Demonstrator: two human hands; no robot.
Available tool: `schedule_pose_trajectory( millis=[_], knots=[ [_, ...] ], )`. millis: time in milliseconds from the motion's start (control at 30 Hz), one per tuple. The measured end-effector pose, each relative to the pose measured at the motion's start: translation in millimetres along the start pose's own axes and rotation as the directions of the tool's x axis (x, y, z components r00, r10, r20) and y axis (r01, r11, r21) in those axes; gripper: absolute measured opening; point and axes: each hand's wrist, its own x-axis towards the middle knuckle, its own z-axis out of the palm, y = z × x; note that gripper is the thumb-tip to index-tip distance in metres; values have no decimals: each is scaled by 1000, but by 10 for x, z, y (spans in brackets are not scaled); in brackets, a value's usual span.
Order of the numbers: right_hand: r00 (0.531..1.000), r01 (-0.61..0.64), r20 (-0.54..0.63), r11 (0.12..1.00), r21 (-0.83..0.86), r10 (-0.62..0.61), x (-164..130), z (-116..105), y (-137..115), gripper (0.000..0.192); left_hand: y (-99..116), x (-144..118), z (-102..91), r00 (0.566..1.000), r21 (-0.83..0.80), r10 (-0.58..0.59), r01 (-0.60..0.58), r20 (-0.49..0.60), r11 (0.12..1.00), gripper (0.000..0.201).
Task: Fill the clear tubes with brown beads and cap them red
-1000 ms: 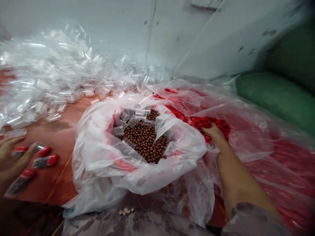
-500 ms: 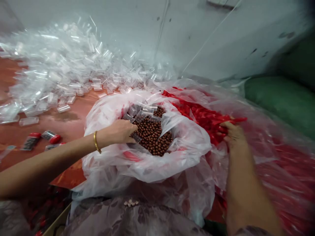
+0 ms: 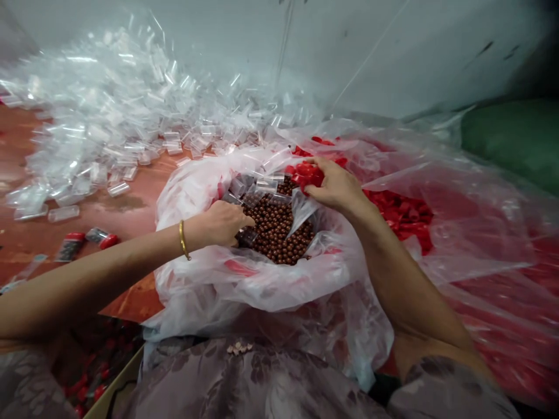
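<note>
The left hand (image 3: pixel 222 222) pinches 1 clear tube (image 3: pixel 246 237) at the near-left edge of the brown beads (image 3: pixel 277 230) inside the open white bag (image 3: pixel 205 273). The tube lies low on the beads, its long axis running roughly left to right, the free end pointing right toward the middle of the heap; the other end is hidden under the fingers. A gold bangle (image 3: pixel 184 240) rings that wrist.

The right hand (image 3: pixel 334 186) is closed loosely round a bunch of red caps (image 3: pixel 307 173), held over the far rim of the bag; how many caps it holds cannot be told. More red caps (image 3: pixel 402 212) lie in the clear bag to the right, blurred by the film.

Several empty tubes (image 3: pixel 262 185) rest at the far edge of the beads. A pile of clear tubes (image 3: pixel 109 110) covers the worktop (image 3: pixel 126 212) behind, soft and hard to separate. 2 filled, capped tubes (image 3: pixel 85 240) lie at left.

Since 0.5 s ago the right hand has come from the red-cap bag to the bead bag; the left hand has hardly moved.
</note>
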Motion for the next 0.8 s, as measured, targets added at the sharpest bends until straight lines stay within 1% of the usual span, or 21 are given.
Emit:
schedule_pose_trajectory(
  millis=[67,100,167,267,333,400,433,467,500,533,567,600,633,667,700,733,800],
  knots=[
    [1000,9,25,974,-227,-4,-43,-4,-28,54,1,41,66,999,7,14,-13,-34,1000,35],
    [1000,16,23,955,-298,-9,-73,-24,-42,55,-1,64,110,998,13,20,-19,-54,1000,32],
    [998,70,16,917,-392,-69,-140,-64,-62,52,-5,105,202,995,32,45,-42,-92,999,28],
    [984,162,10,884,-438,-176,-235,-67,-69,40,-6,137,290,985,50,108,-103,-137,993,27],
    [975,195,-10,875,-443,-223,-283,-34,-65,34,-6,143,300,982,17,118,-117,-145,993,27],
    [967,205,-47,876,-436,-250,-318,0,-66,32,-10,145,290,985,-87,71,-86,-156,992,25],
    [964,206,-69,881,-425,-258,-331,11,-70,31,-14,147,288,985,-176,36,-66,-169,982,23],
    [960,206,-91,888,-411,-265,-343,18,-78,29,-19,151,290,983,-297,0,-57,-186,953,20],
    [956,207,-111,895,-394,-270,-352,21,-89,28,-25,157,300,979,-449,-33,-62,-201,891,18],
    [953,211,-126,903,-375,-275,-361,21,-104,27,-30,165,316,976,-615,-62,-82,-209,784,18],
    [951,220,-132,909,-353,-281,-368,19,-121,26,-34,174,337,975,-767,-84,-107,-206,633,18],
    [949,231,-130,916,-327,-286,-373,16,-142,25,-34,183,361,975,-880,-101,-131,-198,456,21],
    [949,246,-120,922,-298,-292,-376,15,-164,25,-32,191,385,976,-947,-115,-146,-186,287,24],
    [949,260,-104,928,-265,-296,-376,16,-186,25,-27,198,408,977,-977,-127,-153,-172,150,27],
    [950,272,-86,934,-232,-299,-372,20,-209,24,-19,203,427,977,-986,-137,-156,-163,54,31],
    [952,280,-67,939,-200,-298,-363,25,-230,24,-11,207,442,977,-987,-144,-162,-159,-7,34],
    [956,283,-28,947,-149,-291,-327,40,-267,23,5,208,461,977,-983,-145,-171,-159,-71,38]
  ],
)
